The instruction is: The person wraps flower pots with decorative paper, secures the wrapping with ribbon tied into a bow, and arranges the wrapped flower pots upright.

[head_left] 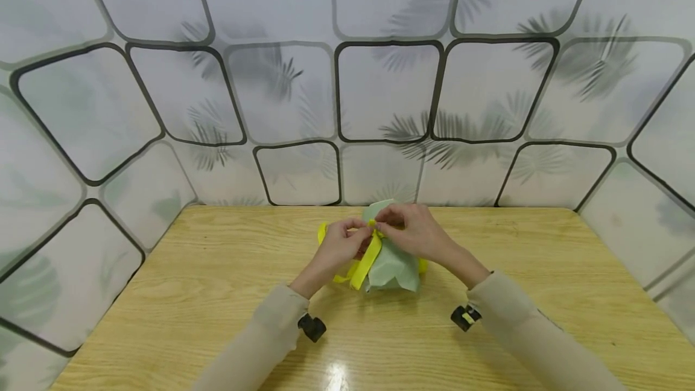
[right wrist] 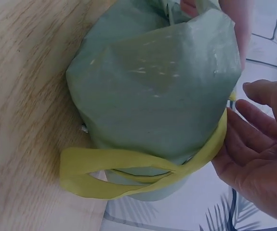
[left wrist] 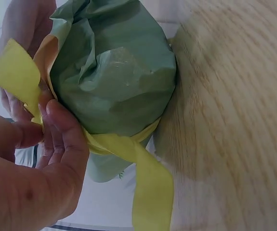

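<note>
A crumpled light green bag or wrapped bundle [head_left: 393,267] lies on the table, with a yellow ribbon [head_left: 369,261] around its middle. In the left wrist view, the ribbon [left wrist: 152,187] trails down and a tan inner edge of the wrap shows. My left hand [head_left: 342,246] pinches the ribbon between thumb and fingers near the gathered part. On the other side, my right hand [head_left: 412,228] is at the ribbon; the right wrist view shows a gap between its thumb and index finger [right wrist: 254,115], while its other fingers touch the bundle's side. A ribbon loop [right wrist: 85,187] hangs there.
The wooden table [head_left: 217,294] ends at a patterned curtain or wall covering [head_left: 391,89] just behind the bundle. Similar panels stand to the left and right. A small black camera [head_left: 312,326] is strapped at the left wrist, another camera [head_left: 465,317] at the right.
</note>
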The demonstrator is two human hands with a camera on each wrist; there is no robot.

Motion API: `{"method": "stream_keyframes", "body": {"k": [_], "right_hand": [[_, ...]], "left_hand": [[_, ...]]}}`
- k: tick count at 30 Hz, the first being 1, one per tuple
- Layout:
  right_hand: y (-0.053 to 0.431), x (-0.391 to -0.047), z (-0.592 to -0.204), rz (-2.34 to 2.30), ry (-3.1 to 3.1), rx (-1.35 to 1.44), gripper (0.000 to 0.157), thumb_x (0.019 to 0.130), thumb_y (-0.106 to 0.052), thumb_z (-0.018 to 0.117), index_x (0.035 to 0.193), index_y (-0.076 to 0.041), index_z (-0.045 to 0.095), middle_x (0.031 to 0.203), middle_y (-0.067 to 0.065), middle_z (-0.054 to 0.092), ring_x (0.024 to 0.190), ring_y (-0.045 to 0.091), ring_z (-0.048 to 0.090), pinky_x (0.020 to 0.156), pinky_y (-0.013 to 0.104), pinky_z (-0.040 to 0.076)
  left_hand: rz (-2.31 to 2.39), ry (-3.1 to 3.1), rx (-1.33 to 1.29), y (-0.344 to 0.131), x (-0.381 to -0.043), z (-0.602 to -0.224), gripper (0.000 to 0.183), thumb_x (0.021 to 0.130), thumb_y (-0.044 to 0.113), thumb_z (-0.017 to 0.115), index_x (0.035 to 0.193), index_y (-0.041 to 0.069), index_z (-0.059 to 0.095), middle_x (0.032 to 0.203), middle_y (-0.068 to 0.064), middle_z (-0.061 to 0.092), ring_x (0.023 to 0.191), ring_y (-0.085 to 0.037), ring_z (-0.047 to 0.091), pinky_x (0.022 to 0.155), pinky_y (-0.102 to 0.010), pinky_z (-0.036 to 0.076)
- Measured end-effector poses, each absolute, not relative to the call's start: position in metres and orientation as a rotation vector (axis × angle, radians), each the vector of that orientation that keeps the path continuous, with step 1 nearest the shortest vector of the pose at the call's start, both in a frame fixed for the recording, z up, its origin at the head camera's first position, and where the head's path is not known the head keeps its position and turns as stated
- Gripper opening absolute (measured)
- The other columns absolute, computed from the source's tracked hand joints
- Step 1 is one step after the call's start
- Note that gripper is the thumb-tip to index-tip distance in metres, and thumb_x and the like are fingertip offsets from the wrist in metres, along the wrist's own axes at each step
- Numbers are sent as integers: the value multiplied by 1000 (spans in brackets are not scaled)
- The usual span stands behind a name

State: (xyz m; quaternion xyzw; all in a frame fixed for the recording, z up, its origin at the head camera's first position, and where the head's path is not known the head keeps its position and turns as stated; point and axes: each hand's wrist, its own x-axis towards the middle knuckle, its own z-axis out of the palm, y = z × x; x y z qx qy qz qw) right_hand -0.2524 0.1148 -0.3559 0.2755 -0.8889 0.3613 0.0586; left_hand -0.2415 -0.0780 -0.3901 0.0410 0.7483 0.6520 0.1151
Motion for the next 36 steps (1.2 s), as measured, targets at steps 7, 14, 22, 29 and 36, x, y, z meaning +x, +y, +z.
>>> {"method": "stream_keyframes", "body": {"k": [7,14,22,29,36], "right_hand": [[118,-234,-358,913,-2520,959,8,90,-18,79,92,-11,75,89,1,77,83,16,71,76,36,59],[108,-214,-354,750,-2657,899,22,87,-32,83,85,-15,68,70,-8,64,60,-1,50,58,20,45],[105,-213,-355,869,-2775,737,9,87,-10,73,96,-7,73,74,-4,68,65,4,57,61,23,50],[114,-215,-354,994,-2765,707,16,84,-5,65,95,-4,77,78,0,71,68,7,58,63,24,50],[119,-217,-355,966,-2780,721,18,85,-4,65,97,-5,79,78,-1,70,68,6,58,64,24,49]], "left_hand": [[1935,2171,68,-75,-240,-392,21,105,21,55,109,4,66,84,-2,71,70,-9,66,68,-26,59],[1960,2167,84,-78,-239,-392,22,105,21,53,108,3,66,83,-2,71,67,-9,68,66,-24,60],[1970,2106,137,-79,-239,-392,24,107,20,51,114,1,63,90,-9,78,73,-9,72,70,-24,61],[2043,2141,51,-76,-239,-392,20,103,18,57,112,2,65,96,-7,66,73,-10,69,69,-22,59],[2330,1876,11,-75,-243,-399,20,103,10,56,118,1,65,99,0,74,72,-5,65,64,-16,55]]}}
